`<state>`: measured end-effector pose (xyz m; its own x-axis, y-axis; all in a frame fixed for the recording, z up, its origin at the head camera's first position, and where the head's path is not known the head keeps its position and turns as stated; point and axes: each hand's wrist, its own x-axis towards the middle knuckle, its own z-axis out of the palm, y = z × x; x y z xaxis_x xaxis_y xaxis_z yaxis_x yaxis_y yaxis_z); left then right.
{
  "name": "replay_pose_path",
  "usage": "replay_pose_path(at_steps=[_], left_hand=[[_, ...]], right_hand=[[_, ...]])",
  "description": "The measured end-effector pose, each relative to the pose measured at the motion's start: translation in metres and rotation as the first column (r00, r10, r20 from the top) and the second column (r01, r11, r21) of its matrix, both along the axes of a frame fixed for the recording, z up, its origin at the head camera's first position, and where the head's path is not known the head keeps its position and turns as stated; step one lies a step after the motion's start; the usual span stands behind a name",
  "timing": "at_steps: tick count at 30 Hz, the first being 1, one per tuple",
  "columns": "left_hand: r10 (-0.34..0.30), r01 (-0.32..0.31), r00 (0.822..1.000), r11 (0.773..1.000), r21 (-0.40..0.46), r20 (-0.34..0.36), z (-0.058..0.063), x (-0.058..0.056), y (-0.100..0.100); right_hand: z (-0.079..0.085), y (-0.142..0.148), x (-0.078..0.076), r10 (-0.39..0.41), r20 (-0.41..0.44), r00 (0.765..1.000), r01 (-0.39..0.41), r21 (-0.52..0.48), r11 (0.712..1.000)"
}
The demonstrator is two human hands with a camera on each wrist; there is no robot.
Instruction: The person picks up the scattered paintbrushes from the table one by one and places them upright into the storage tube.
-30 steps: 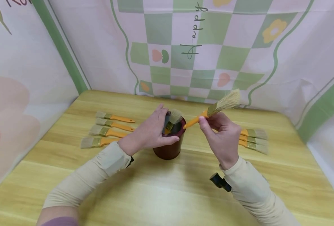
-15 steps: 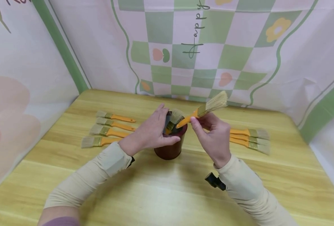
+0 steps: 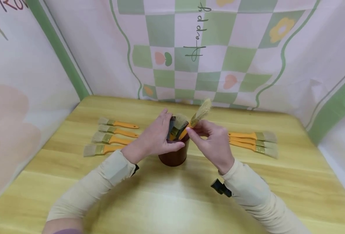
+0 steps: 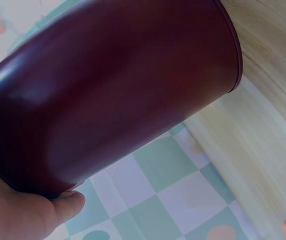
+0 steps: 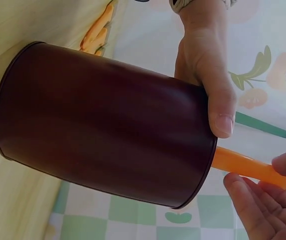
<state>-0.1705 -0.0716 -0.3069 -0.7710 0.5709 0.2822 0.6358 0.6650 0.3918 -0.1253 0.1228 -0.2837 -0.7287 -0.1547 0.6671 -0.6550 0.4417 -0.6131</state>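
The dark red cup (image 3: 173,158) hides the handle end of the held brush (image 3: 201,113) and most of the handle of a second brush (image 3: 181,121) leaning in it; its floor cannot be seen. The left hand (image 3: 152,138) and wrist cover the handle ends of the two nearest left brushes (image 3: 94,150). The right hand (image 3: 214,143) covers those of the right brushes (image 3: 267,144). The right wrist view's edge crops the held brush's bristles; the far-left lettering (image 3: 13,5) runs off the top.
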Motion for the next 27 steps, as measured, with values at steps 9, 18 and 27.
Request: replay_pose_path(at_steps=[9,18,27], left_hand=[[0.003,-0.003,1.000,1.000,0.015,0.001,0.001,0.001,-0.011],[0.012,-0.012,1.000,1.000,-0.021,0.016,-0.001,0.001,-0.003],[0.011,-0.012,1.000,0.999,0.031,0.025,-0.002,0.001,0.000]], right_hand=[[-0.005,-0.011,-0.002,-0.054,-0.013,0.998,0.054,0.013,0.998],[-0.004,-0.009,0.001,-0.148,-0.002,0.989,0.147,0.122,0.982],[0.002,-0.011,0.004,-0.240,0.145,0.960,0.198,0.256,0.946]])
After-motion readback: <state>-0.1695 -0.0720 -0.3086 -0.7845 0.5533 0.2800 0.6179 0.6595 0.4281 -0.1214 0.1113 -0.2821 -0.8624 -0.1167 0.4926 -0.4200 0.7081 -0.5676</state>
